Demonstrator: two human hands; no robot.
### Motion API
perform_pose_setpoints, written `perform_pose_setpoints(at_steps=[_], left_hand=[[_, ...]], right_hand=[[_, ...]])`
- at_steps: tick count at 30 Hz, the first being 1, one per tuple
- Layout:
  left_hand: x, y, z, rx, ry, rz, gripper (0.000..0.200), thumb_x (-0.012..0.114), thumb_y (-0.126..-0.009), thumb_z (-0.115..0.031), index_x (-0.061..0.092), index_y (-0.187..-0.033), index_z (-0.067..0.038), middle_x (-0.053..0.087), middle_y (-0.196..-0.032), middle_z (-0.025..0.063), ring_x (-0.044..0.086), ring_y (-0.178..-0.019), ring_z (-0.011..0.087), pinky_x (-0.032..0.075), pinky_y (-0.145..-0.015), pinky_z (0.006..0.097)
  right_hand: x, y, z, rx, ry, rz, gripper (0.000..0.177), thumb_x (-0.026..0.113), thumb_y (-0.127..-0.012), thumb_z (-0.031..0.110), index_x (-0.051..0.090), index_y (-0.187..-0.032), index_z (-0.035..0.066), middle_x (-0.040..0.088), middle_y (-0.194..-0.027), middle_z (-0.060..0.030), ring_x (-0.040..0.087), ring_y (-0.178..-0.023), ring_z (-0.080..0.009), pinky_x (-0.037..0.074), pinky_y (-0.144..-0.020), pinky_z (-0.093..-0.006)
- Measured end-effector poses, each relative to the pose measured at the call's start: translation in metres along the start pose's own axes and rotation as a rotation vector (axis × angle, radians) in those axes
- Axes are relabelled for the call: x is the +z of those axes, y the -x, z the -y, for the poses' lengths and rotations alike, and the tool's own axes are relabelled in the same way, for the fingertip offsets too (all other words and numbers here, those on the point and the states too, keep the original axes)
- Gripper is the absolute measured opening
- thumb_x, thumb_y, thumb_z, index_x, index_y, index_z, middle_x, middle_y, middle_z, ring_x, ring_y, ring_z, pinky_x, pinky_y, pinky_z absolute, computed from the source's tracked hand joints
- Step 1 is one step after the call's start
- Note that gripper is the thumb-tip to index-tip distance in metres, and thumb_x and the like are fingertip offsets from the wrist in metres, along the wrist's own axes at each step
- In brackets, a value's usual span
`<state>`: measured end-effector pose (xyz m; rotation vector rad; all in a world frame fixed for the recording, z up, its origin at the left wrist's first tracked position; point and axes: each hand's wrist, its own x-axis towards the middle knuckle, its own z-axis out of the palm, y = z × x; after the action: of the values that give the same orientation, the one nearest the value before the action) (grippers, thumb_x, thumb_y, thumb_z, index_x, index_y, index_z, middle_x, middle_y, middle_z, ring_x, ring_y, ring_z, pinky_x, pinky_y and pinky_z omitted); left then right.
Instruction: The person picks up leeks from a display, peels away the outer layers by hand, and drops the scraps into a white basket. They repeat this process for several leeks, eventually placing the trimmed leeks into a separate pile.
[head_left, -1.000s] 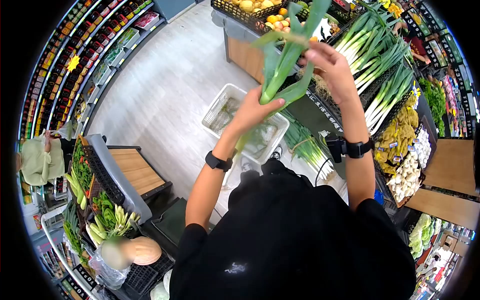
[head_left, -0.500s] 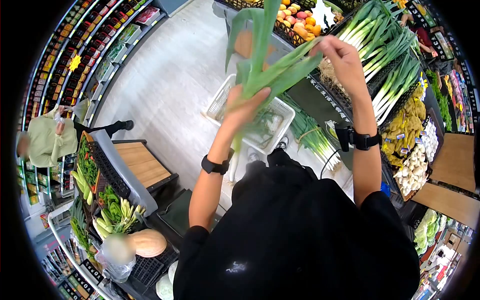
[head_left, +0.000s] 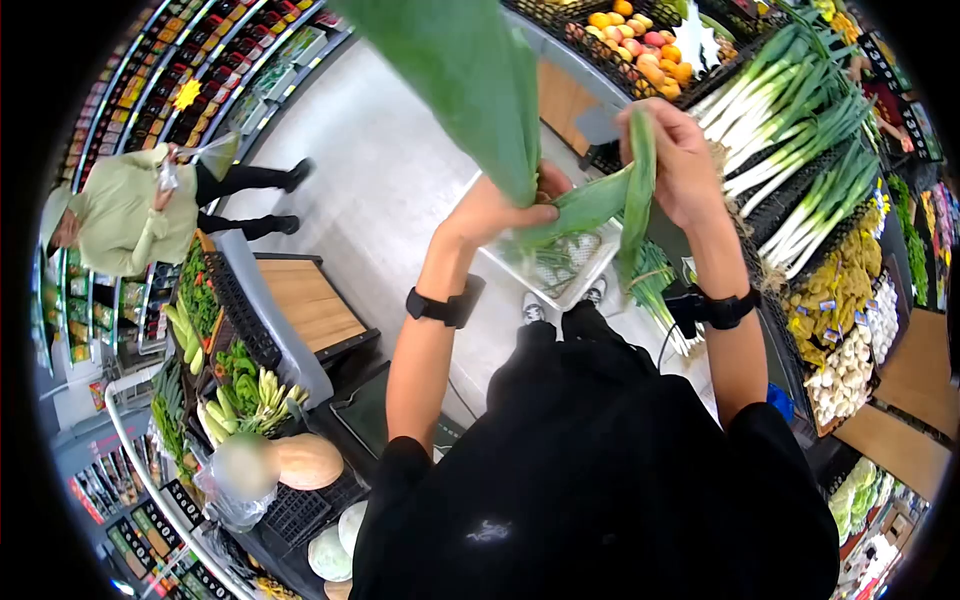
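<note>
My left hand is closed round a leek, whose broad green leaves rise toward the camera at the top. Its lower end is hidden. Opposite, my right hand pinches a long leek leaf that bends over at the fingers and dangles. That leaf stretches across to my left hand. Beneath both hands a white plastic basket stands on the floor with green leaf scraps inside. A bundle of leeks lies on the floor right of the basket, partly behind my right forearm.
Leeks fill crates on the right, beside garlic and a crate of fruit. A produce stand is at left, with a pumpkin. A person in light green stands by the shelves.
The leek has tipped so its leaves come closer to the camera. My right hand has drawn a leaf out and down, folding it over. The person at left has shifted inward in view.
</note>
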<state>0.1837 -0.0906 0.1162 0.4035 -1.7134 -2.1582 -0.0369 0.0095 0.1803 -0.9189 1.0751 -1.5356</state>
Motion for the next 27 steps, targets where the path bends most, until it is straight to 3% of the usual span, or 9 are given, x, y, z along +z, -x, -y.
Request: perform_pose_setpoints(at_steps=[3,5,7,10,14,17,18,21,27], left_hand=[[-0.002,0.003,-0.004,0.038,-0.003,-0.08,0.033,0.072,-0.072,-0.005,0.064,-0.104,-0.001,0.062,-0.097,0.0033,0.055,-0.087,0.0118,0.044,-0.081,0.0271],[-0.006,0.006,0.002,0.071,0.072,-0.159,0.029,0.072,-0.074,-0.005,0.065,-0.101,-0.001,0.062,-0.097,0.0035,0.056,-0.088,0.013,0.045,-0.08,0.0283],[-0.008,0.008,0.004,0.04,0.061,-0.19,0.024,0.073,-0.076,-0.007,0.064,-0.097,-0.002,0.061,-0.094,0.0032,0.056,-0.087,0.0134,0.045,-0.08,0.0292],[-0.003,0.009,0.003,0.003,0.107,-0.363,0.02,0.074,-0.081,-0.013,0.062,-0.092,-0.002,0.059,-0.086,0.0028,0.055,-0.071,0.0135,0.045,-0.06,0.0275],[-0.01,0.011,0.003,-0.073,0.195,-0.279,0.015,0.071,-0.082,-0.01,0.062,-0.09,-0.001,0.062,-0.082,0.0048,0.06,-0.075,0.0138,0.049,-0.061,0.0297],[-0.014,0.012,0.009,-0.017,0.188,-0.17,0.019,0.071,-0.083,-0.01,0.063,-0.095,0.001,0.064,-0.087,0.0075,0.062,-0.078,0.0155,0.05,-0.059,0.0302],[-0.013,0.014,0.008,-0.022,0.187,-0.17,0.019,0.071,-0.083,-0.01,0.063,-0.095,0.001,0.064,-0.087,0.0075,0.062,-0.078,0.0155,0.05,-0.059,0.0302],[-0.006,0.015,0.002,-0.037,0.208,-0.194,0.024,0.07,-0.083,-0.01,0.064,-0.101,0.004,0.066,-0.093,0.0103,0.063,-0.082,0.0164,0.052,-0.066,0.0298],[-0.007,0.018,0.009,-0.06,0.141,-0.194,0.024,0.072,-0.083,-0.009,0.064,-0.102,0.003,0.066,-0.094,0.0074,0.062,-0.083,0.0149,0.05,-0.073,0.0275]], right_hand=[[-0.013,-0.005,0.009,-0.012,-0.149,0.048,0.018,0.054,-0.097,0.017,0.059,-0.104,0.001,0.063,-0.098,-0.0061,0.062,-0.08,-0.0126,0.054,-0.07,-0.0278],[-0.027,-0.012,0.024,0.072,-0.351,0.409,0.023,0.05,-0.096,0.022,0.056,-0.097,-0.001,0.061,-0.096,-0.0107,0.061,-0.079,-0.0143,0.053,-0.07,-0.0273],[-0.022,-0.009,0.029,0.116,-0.262,0.281,0.03,0.046,-0.095,0.027,0.054,-0.085,0.0,0.06,-0.095,-0.0149,0.06,-0.076,-0.0152,0.051,-0.069,-0.0265],[-0.021,-0.008,0.037,0.282,0.492,0.16,0.025,0.062,-0.089,0.015,0.052,-0.07,0.002,0.063,-0.082,-0.0086,0.06,-0.067,-0.0124,0.05,-0.063,-0.0245],[-0.008,-0.006,0.042,0.296,0.689,0.374,0.013,0.07,-0.083,0.007,0.059,-0.082,-0.001,0.064,-0.075,-0.0054,0.061,-0.068,-0.0102,0.05,-0.063,-0.024],[-0.01,-0.01,0.034,0.065,1.19,0.615,0.012,0.064,-0.087,0.008,0.064,-0.09,-0.004,0.064,-0.073,-0.014,0.064,-0.071,-0.0254,0.048,-0.067,-0.0356],[-0.006,-0.012,0.036,0.041,1.233,0.644,0.017,0.062,-0.089,0.012,0.066,-0.093,-0.004,0.064,-0.075,-0.018,0.062,-0.073,-0.0332,0.047,-0.068,-0.0395],[0.001,-0.015,0.021,-0.197,1.201,0.623,0.022,0.059,-0.092,0.019,0.063,-0.087,-0.002,0.059,-0.069,-0.0146,0.057,-0.065,-0.0328,0.045,-0.063,-0.0394],[0.048,-0.02,-0.001,-0.179,1.31,0.56,0.018,0.058,-0.09,0.019,0.067,-0.091,0.002,0.064,-0.076,-0.0186,0.062,-0.074,-0.0377,0.048,-0.068,-0.0456]])
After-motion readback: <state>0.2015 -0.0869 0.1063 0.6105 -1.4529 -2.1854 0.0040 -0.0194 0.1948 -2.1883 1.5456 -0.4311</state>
